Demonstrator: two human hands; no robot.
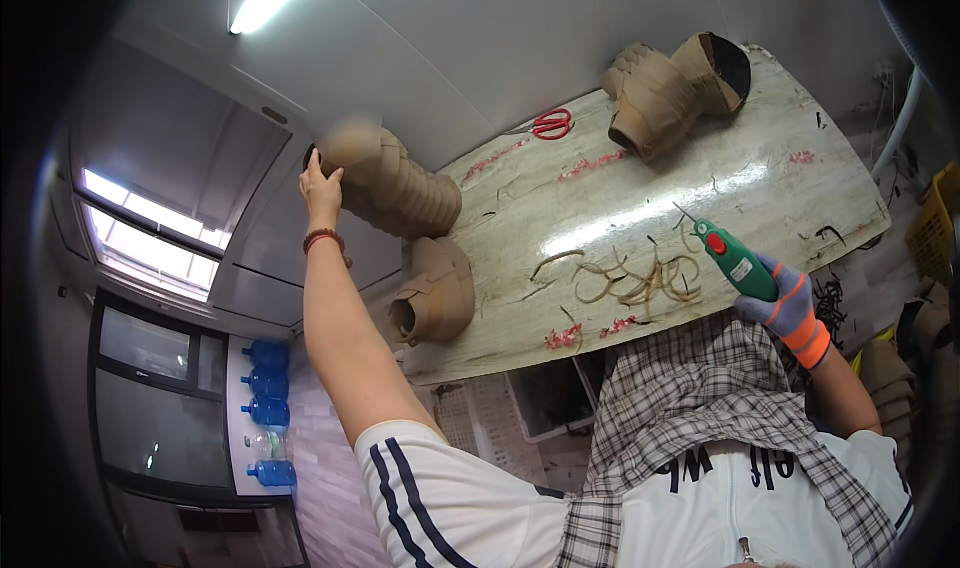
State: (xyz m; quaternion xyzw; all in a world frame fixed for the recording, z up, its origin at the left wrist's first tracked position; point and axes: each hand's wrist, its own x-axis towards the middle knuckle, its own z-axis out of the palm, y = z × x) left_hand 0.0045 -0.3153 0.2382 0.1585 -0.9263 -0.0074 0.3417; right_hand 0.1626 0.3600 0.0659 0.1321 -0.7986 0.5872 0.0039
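At the table's far left, a leaning stack of brown boot uppers [400, 180], nested one inside another, rises high. My bare left hand [322, 190] is stretched up to its top end, fingers and thumb closed on the rim of the topmost boot upper [352, 153]. A single brown boot upper [437, 293] stands just below that stack. In my gloved right hand [785, 303], over the table's right front edge, is a green handheld power tool [738, 260] with a red button and a thin metal tip pointing up and left. Its tip touches nothing that I can see.
Thin tan trimmed strips [640, 280] lie loosely on the pale table [520, 223]. Red-handled scissors [551, 125] rest near the back edge. More nested boot uppers [655, 103] stand at the far right. A yellow crate [935, 223] is beyond the table's right end.
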